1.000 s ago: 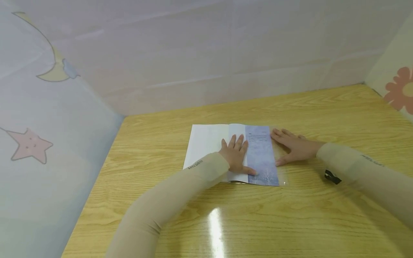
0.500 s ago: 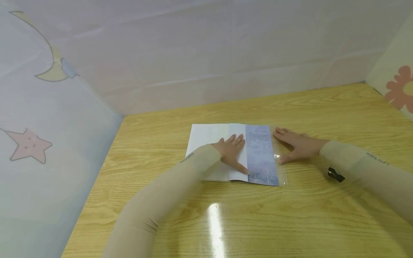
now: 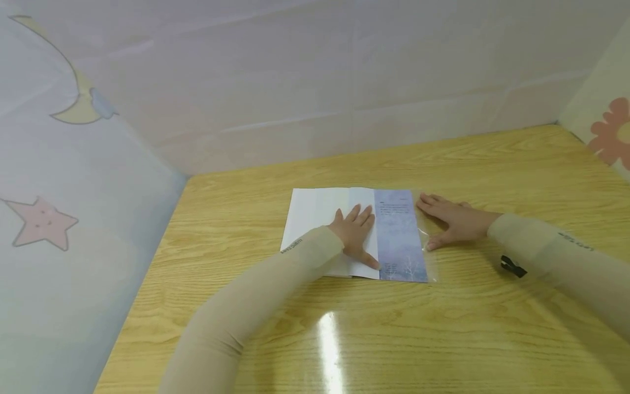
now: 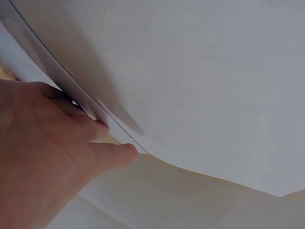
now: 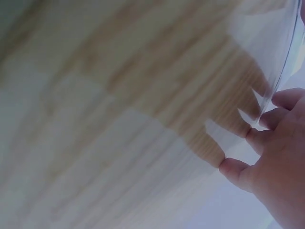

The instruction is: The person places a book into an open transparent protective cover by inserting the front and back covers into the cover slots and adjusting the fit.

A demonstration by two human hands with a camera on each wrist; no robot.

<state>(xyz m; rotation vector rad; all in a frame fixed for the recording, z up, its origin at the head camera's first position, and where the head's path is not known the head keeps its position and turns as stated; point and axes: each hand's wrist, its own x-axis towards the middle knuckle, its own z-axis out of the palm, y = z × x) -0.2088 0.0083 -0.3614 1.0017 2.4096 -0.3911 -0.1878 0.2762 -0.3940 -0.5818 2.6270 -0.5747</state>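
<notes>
An open booklet lies flat on the table, its left side white. Along the right side runs a purple-blue printed flap with small text and pale trees. A clear plastic strip sticks out past that flap. My left hand rests with spread fingers on the white paper, thumb tip at the flap's left edge. My right hand lies spread at the plastic's right edge, fingertips touching there. In the right wrist view, the fingertips meet the wood-grained surface beside a clear edge.
The wood-grain table reaches back to a pale cloth wall. A small black object shows below the right sleeve. Light glares off the table near the front.
My right hand has shifted slightly to the right, away from the flap. My left hand slid left, then partly back, uncovering more of the flap's lower part.
</notes>
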